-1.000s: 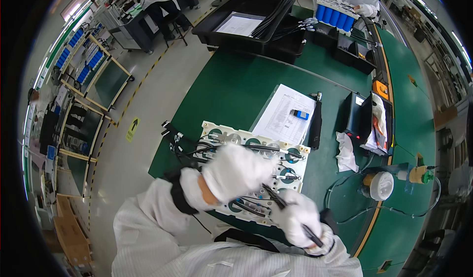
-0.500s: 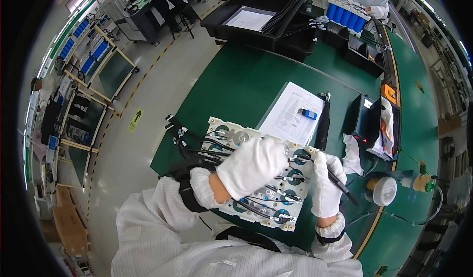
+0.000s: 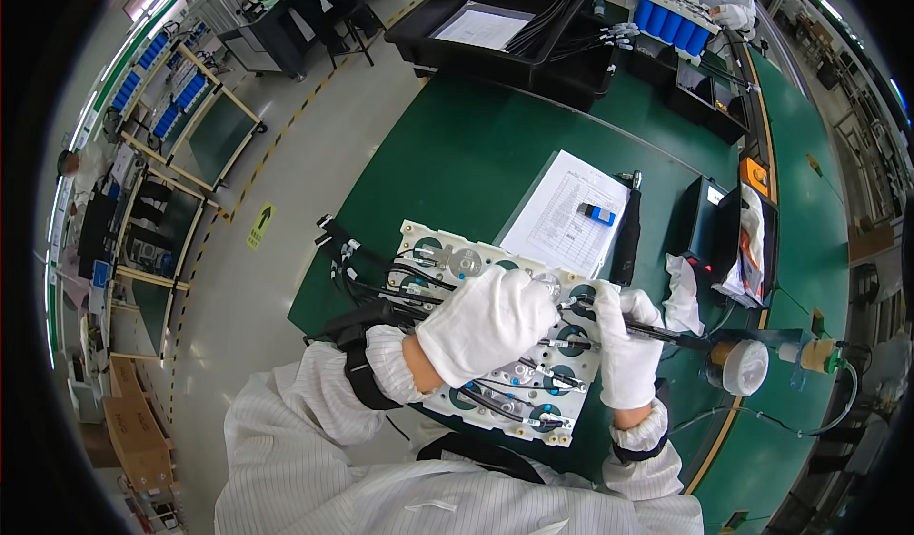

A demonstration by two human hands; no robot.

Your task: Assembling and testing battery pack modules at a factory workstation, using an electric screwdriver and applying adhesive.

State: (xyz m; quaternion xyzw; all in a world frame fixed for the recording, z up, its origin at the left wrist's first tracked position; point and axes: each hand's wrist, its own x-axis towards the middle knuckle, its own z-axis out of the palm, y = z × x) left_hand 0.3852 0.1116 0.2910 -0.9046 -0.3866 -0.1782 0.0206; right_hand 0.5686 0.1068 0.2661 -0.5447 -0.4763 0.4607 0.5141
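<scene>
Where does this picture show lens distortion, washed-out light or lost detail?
Head view, edges: the long orange strip bows, and the corners are black. Head view, light: the bright patch at upper left looks washed out. Head view, sharpness: the white panel reads fairly clearly, the far-right background less so.

Soft cloth, hard plastic and thin paper

The left hand (image 3: pixel 488 327) and right hand (image 3: pixel 628 359) wear gloves (image 3: pixel 466 345) of matt white cloth, softly creased. The sleeves (image 3: pixel 305 406) are thin, wrinkled cloth with fine stripes. Beneath the gloves, an off-white plate (image 3: pixel 417 232) looks like smooth, hard plastic, with shiny clear discs (image 3: pixel 465 264). Black cables (image 3: pixel 405 295) look rubbery, with a slight sheen. The green tabletop (image 3: pixel 428 154) is smooth and mostly matt. On it lie a flat paper sheet (image 3: pixel 562 213) and a crumpled white wipe (image 3: pixel 681 292), cloth or tissue. The large tray (image 3: pixel 457 63) is black plastic.
</scene>
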